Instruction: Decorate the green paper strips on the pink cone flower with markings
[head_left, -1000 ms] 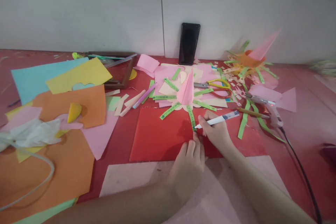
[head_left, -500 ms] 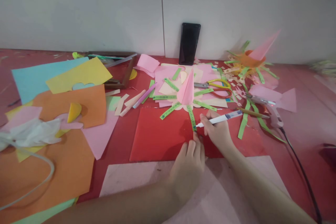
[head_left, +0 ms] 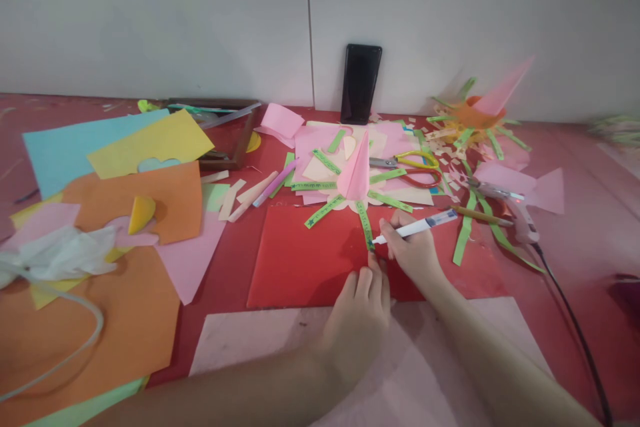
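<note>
My right hand [head_left: 413,247] is closed around a white marker [head_left: 417,226]. The marker's tip meets the lower end of a green paper strip [head_left: 364,219], by a dark star drawn there. Curled below it, my left hand [head_left: 363,300] holds the strip's end down with a fingertip. This strip hangs from a paper flower with a pink paper cone [head_left: 356,170] standing at its centre. Other green strips fan out around the cone, several bearing dark marks and stars. Under the strip lies a red sheet [head_left: 305,253].
A black phone [head_left: 361,83] leans on the wall. Scissors [head_left: 417,160], a glue gun [head_left: 523,213] with a cord and another cone flower [head_left: 483,112] are to the right. Orange sheets [head_left: 100,327], a purple pen [head_left: 275,182] and a wooden tray [head_left: 245,137] are on the left.
The marker in my right hand has shifted slightly left and its back end has risen a little. My left hand stays in place on the strip.
</note>
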`<act>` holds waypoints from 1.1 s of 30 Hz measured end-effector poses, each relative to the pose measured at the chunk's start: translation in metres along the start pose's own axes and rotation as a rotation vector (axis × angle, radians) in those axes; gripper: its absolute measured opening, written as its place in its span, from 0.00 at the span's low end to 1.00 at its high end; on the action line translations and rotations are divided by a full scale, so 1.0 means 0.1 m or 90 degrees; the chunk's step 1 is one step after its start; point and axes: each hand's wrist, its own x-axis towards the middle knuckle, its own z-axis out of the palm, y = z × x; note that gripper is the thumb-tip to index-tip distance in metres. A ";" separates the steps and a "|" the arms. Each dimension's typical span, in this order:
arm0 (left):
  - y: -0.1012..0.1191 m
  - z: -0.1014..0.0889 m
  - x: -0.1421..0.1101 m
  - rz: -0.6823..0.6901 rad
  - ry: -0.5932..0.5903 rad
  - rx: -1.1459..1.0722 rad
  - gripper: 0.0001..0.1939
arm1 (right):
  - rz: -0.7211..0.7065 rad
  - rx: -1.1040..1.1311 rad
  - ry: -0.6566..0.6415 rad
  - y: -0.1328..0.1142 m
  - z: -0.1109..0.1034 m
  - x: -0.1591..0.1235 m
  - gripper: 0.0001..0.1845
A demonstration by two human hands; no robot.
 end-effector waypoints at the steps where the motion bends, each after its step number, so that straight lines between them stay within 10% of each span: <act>1: 0.00 0.00 0.00 0.001 -0.002 -0.001 0.20 | 0.000 0.000 0.000 0.00 0.00 0.00 0.19; 26: -0.05 0.03 0.06 -0.003 0.024 0.006 0.19 | 0.077 0.234 0.102 0.10 -0.14 0.09 0.19; 33: -0.04 0.01 0.07 0.003 0.019 0.020 0.17 | 0.009 0.119 0.004 0.04 0.04 0.01 0.19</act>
